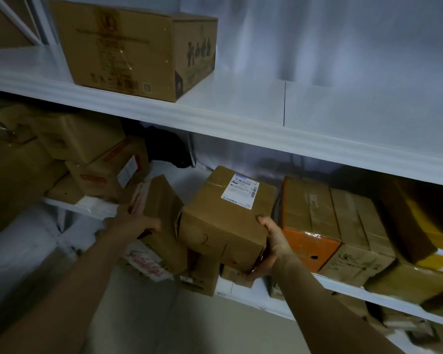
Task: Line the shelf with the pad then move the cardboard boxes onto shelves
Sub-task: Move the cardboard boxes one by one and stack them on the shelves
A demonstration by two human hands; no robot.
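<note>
While my right hand [271,247] cups the bottom corner of the labelled box [223,218] at the shelf [243,295] edge and my left hand [136,221] grips the smaller box [161,198] beside it, I judge both stiff, light, best supported underneath.

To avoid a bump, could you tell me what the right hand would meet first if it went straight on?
Probably the orange box close beside it: the right hand, gripping the labelled box, points into that shelf; depth is unclear.

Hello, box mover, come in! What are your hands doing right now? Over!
Left hand grips small box. Right hand holds labelled box at middle shelf front. Orange box close on its right.
</note>
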